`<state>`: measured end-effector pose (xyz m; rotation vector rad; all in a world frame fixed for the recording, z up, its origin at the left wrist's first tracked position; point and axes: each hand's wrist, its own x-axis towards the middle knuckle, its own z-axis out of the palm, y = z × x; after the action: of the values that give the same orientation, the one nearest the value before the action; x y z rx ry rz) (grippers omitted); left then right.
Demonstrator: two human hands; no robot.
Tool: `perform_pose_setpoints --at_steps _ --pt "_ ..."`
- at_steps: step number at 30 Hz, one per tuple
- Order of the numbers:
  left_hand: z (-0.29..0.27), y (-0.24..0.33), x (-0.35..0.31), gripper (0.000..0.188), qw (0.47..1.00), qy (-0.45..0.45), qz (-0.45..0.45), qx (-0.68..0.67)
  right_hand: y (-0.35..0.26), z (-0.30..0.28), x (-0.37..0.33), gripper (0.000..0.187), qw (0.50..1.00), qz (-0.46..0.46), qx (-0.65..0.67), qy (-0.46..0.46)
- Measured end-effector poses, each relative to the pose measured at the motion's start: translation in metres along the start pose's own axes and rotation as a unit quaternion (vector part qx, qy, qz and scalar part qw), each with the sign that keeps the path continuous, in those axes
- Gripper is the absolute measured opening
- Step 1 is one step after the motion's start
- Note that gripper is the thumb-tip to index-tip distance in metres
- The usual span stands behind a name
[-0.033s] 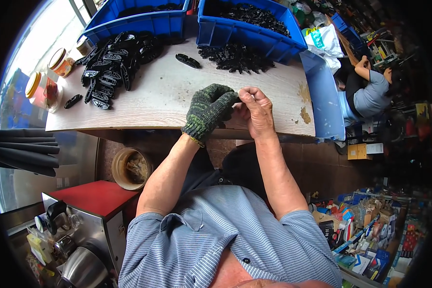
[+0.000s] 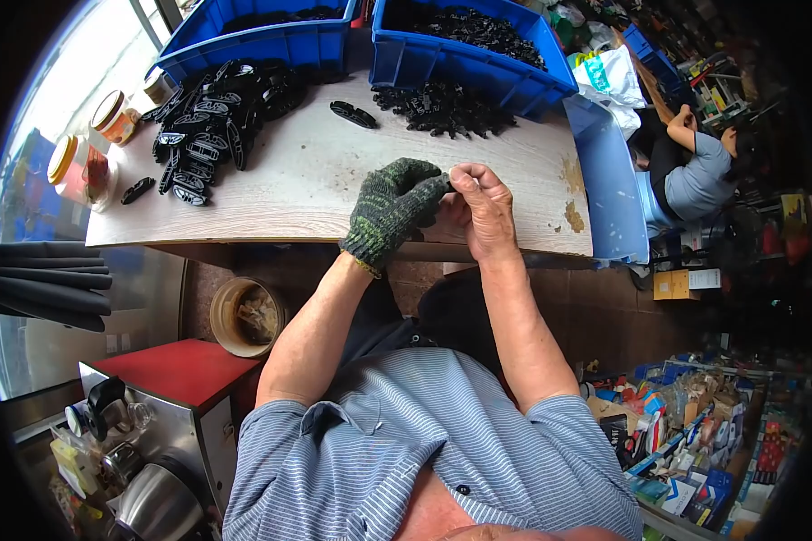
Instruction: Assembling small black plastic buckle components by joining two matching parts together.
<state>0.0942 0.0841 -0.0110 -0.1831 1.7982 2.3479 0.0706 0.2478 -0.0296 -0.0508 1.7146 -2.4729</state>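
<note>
My left hand point(image 2: 391, 207), in a dark green knitted glove, is closed just over the near edge of the table. Bare and with its fingertips pinched, my right hand point(image 2: 485, 206) meets the glove's fingertips. A small dark bit shows between them, but the fingers hide what it is. Beyond my hands a single black oval part point(image 2: 353, 114) lies on the tabletop point(image 2: 307, 171). A heap of small black pieces point(image 2: 438, 108) is spread to its right. Farther left rises a pile of long black oval parts point(image 2: 209, 122), and one more oval part point(image 2: 138, 190) lies apart.
Two blue bins, a left one point(image 2: 262, 47) and a right one point(image 2: 478, 72), hold black parts at the back. Two lidded jars point(image 2: 81, 167) stand on the left. A light blue tub point(image 2: 609, 180) adjoins the table's right edge. A bucket point(image 2: 228, 317) sits below, and another person point(image 2: 695, 176) is at far right.
My gloved left hand has shifted very slightly at the fingertips. Everything else looks the same.
</note>
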Motion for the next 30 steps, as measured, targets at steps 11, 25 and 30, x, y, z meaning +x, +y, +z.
perform_pose_setpoints --at_steps 11,25,30 --pt "-0.006 -0.005 0.000 0.030 0.997 -0.063 0.041 0.028 0.007 -0.003 -0.002 0.012 0.997 -0.045 0.062 0.022" --pt "0.001 0.007 -0.004 0.028 0.998 -0.050 0.025 0.025 0.011 -0.009 0.001 0.010 0.998 -0.040 0.048 0.004" --pt "0.006 0.004 0.001 0.027 1.000 -0.008 0.001 0.013 0.010 -0.003 0.001 0.010 0.998 -0.044 0.051 -0.004"
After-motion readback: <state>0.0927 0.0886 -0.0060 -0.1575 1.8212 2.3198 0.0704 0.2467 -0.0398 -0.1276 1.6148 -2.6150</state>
